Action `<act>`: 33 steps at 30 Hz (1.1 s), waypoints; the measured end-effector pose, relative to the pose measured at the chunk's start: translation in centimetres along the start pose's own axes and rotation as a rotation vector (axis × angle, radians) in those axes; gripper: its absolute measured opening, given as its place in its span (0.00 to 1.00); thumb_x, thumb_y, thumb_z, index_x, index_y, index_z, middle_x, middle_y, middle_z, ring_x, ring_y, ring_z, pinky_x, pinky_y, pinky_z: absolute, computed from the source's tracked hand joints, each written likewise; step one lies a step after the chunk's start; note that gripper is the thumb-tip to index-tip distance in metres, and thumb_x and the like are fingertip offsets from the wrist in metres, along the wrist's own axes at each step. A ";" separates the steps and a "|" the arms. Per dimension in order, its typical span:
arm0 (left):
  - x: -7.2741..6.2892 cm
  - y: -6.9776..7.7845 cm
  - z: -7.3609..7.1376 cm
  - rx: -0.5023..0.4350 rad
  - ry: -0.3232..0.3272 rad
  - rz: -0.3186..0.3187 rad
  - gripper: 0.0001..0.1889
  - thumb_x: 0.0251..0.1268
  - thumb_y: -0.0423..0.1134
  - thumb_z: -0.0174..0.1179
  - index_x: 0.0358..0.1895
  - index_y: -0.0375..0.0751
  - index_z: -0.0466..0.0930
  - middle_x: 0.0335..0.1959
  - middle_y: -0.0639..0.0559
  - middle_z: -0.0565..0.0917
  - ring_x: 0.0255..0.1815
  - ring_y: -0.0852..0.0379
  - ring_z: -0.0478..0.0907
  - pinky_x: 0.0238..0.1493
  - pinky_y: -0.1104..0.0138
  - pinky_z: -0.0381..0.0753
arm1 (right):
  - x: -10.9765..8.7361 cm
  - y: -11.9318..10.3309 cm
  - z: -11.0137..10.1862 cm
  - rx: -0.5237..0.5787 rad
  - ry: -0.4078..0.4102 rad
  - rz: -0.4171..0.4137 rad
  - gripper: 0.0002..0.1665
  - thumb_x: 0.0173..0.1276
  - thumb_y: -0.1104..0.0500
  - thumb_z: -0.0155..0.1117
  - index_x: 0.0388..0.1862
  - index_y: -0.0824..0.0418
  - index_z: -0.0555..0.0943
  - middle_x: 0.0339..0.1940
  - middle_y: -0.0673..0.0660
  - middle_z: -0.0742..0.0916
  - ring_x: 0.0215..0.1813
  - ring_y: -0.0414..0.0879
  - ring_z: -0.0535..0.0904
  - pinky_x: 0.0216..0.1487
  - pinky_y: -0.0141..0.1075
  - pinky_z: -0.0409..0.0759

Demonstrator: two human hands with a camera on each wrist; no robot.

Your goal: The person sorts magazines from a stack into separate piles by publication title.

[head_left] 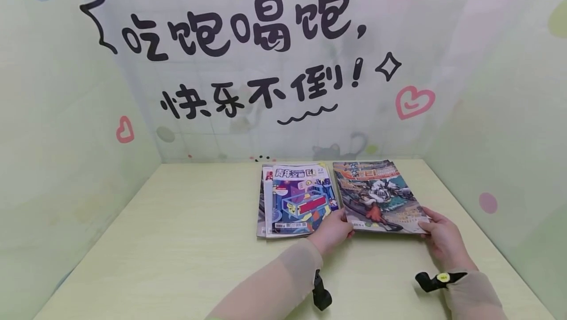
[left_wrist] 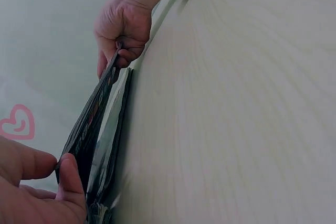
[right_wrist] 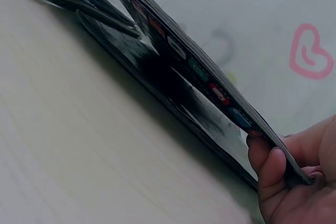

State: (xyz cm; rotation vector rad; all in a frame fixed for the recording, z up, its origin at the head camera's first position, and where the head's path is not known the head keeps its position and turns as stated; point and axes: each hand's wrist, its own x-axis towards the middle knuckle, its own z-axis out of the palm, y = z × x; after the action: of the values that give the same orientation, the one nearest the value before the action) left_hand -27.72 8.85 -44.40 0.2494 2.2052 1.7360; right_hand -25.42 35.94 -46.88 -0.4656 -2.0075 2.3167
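Note:
In the head view a magazine (head_left: 376, 197) with a dark, colourful fantasy cover is held by both hands at its near corners. My left hand (head_left: 332, 231) pinches the near left corner between thumb and fingers. At the near right corner, my right hand (head_left: 445, 241) grips with the thumb on top. Both wrist views show the held magazine (right_wrist: 210, 80) tilted, its near edge raised. Beneath it lies another dark magazine (left_wrist: 119, 129) on the table, a gap between them. Just left is a stack of magazines (head_left: 301, 202), its top cover purple and blue.
The pale wood-look table (head_left: 177, 241) meets a back wall (head_left: 248, 138) printed with large black characters, close behind the magazines. Side walls (head_left: 509, 162) stand left and right. Black wrist cameras (head_left: 322, 294) are strapped at both sleeves.

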 end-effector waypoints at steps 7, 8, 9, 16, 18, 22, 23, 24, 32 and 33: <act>-0.3 -0.1 0.2 -0.021 -0.017 -0.018 0.22 0.58 0.27 0.54 0.57 0.34 0.78 0.40 0.49 0.82 0.32 0.59 0.73 0.34 0.70 0.73 | 0.2 0.2 0.4 -0.188 0.065 -0.040 0.36 0.70 0.69 0.51 0.74 0.71 0.53 0.57 0.65 0.74 0.33 0.33 0.75 0.31 0.27 0.77; -0.4 -0.1 0.2 -0.010 -0.019 -0.021 0.22 0.57 0.28 0.55 0.57 0.33 0.78 0.44 0.48 0.82 0.35 0.58 0.73 0.36 0.69 0.74 | 0.2 0.2 0.5 -0.211 0.089 -0.048 0.35 0.70 0.68 0.52 0.74 0.72 0.54 0.56 0.66 0.75 0.33 0.33 0.74 0.30 0.27 0.77; -0.4 0.0 0.2 0.008 -0.021 -0.022 0.22 0.57 0.29 0.56 0.57 0.33 0.78 0.47 0.47 0.82 0.37 0.56 0.73 0.39 0.67 0.74 | 0.2 0.3 0.5 -0.233 0.115 -0.055 0.35 0.70 0.68 0.53 0.73 0.73 0.56 0.52 0.64 0.77 0.31 0.33 0.74 0.30 0.27 0.78; -0.7 -0.1 0.6 0.012 -0.036 -0.067 0.27 0.59 0.32 0.59 0.64 0.33 0.72 0.66 0.45 0.72 0.61 0.52 0.69 0.63 0.54 0.70 | -0.1 0.5 0.4 -0.484 0.278 -0.117 0.30 0.69 0.59 0.58 0.65 0.74 0.68 0.40 0.57 0.83 0.38 0.40 0.77 0.36 0.29 0.77; -0.9 0.0 0.7 -0.015 -0.049 -0.073 0.26 0.60 0.32 0.58 0.64 0.33 0.72 0.65 0.45 0.73 0.59 0.51 0.72 0.62 0.54 0.72 | -0.2 0.6 0.3 -0.577 0.305 -0.119 0.30 0.70 0.56 0.57 0.64 0.73 0.69 0.48 0.66 0.81 0.48 0.50 0.76 0.47 0.36 0.75; -1.4 0.3 0.4 -0.091 -0.089 -0.084 0.25 0.65 0.32 0.56 0.66 0.33 0.69 0.58 0.44 0.78 0.45 0.51 0.80 0.52 0.57 0.80 | -0.5 0.5 0.2 -0.646 0.338 -0.106 0.29 0.71 0.55 0.54 0.64 0.71 0.70 0.60 0.72 0.75 0.62 0.64 0.68 0.60 0.53 0.65; -1.5 0.4 0.3 -0.102 -0.102 -0.085 0.24 0.67 0.33 0.55 0.66 0.34 0.69 0.54 0.44 0.79 0.41 0.52 0.81 0.48 0.59 0.81 | -0.6 0.4 0.2 -0.642 0.349 -0.104 0.28 0.71 0.55 0.54 0.64 0.71 0.70 0.61 0.72 0.75 0.63 0.65 0.67 0.61 0.55 0.63; -1.7 0.5 0.1 -0.106 -0.119 -0.080 0.24 0.68 0.33 0.54 0.67 0.34 0.69 0.51 0.45 0.80 0.38 0.52 0.81 0.45 0.59 0.83 | -0.7 0.4 0.3 -0.637 0.360 -0.107 0.28 0.71 0.55 0.54 0.64 0.71 0.70 0.61 0.72 0.75 0.63 0.65 0.66 0.62 0.56 0.63; -2.8 0.4 -2.6 0.038 -0.170 0.007 0.19 0.71 0.39 0.55 0.63 0.41 0.75 0.40 0.48 0.81 0.29 0.54 0.80 0.34 0.64 0.84 | -1.5 -0.6 2.1 -0.632 0.386 -0.208 0.28 0.71 0.53 0.54 0.62 0.70 0.73 0.54 0.69 0.80 0.52 0.56 0.73 0.42 0.38 0.69; -2.9 0.4 -3.2 0.051 -0.162 0.014 0.19 0.71 0.40 0.55 0.63 0.41 0.75 0.40 0.48 0.81 0.28 0.54 0.79 0.33 0.64 0.84 | -1.7 -0.8 2.6 -0.630 0.375 -0.216 0.27 0.71 0.53 0.54 0.62 0.70 0.73 0.53 0.68 0.80 0.50 0.54 0.73 0.40 0.35 0.69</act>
State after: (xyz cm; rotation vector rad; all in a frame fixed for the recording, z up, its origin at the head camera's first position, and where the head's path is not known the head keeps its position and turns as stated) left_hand -26.15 5.09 -42.98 0.4042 2.1368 1.6080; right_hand -24.60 33.21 -45.41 -0.6078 -2.3933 1.3200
